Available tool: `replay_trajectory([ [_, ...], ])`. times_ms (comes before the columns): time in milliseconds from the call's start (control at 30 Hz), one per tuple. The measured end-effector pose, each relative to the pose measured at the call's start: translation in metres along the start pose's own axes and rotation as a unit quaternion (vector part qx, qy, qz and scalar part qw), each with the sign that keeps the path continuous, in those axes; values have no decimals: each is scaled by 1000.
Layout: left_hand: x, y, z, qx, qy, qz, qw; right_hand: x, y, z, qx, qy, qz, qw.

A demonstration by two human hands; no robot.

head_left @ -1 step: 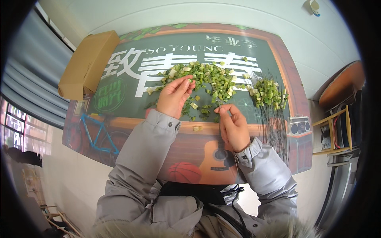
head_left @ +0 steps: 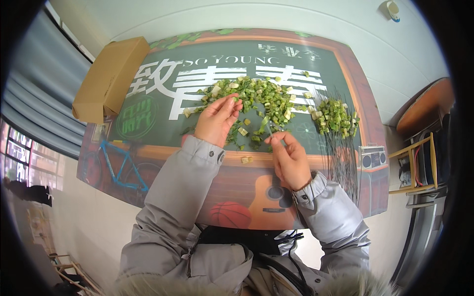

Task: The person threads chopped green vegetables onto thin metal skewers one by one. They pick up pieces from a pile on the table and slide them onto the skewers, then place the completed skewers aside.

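Note:
Over the near edge of a pile of small green and cream pieces [head_left: 271, 96], both my hands are at work. The fingertips of my left hand [head_left: 219, 116] are pinched on a small green piece [head_left: 236, 99]. My right hand [head_left: 288, 155] is closed, thumb against forefinger, on a thin pale stick [head_left: 268, 129] that points up and away toward the pile. A light green piece [head_left: 264, 121] shows by its far end; whether the two are joined I cannot tell. Loose bits, such as a cream piece [head_left: 242, 131], lie between my hands.
To the right lies a bundle of thin dark stems [head_left: 340, 163] with green and cream pieces [head_left: 335, 117] at its far end. A brown cardboard box [head_left: 111, 76] rests at the far left corner of the printed table [head_left: 173, 170]. A wooden-framed chair [head_left: 412, 165] stands beyond the right edge.
My right fingertips have shifted slightly toward me and left. The pale stick and light green piece beyond them show more clearly. My left hand is nearly still.

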State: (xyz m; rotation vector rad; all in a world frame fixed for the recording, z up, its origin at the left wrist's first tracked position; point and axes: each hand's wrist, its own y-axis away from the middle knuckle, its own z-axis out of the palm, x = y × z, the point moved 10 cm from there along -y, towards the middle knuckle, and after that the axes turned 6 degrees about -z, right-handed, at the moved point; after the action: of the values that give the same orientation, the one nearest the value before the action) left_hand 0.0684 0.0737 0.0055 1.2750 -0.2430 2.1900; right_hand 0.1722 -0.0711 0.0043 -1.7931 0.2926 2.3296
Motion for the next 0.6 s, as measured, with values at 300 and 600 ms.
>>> replay_trajectory([
  [300,-16,-8,-15,-44,264,-82,960,17,6,20,-86,65,40,993],
  [600,-14,-6,-15,-38,250,-71,965,14,6,21,-90,86,24,992],
])
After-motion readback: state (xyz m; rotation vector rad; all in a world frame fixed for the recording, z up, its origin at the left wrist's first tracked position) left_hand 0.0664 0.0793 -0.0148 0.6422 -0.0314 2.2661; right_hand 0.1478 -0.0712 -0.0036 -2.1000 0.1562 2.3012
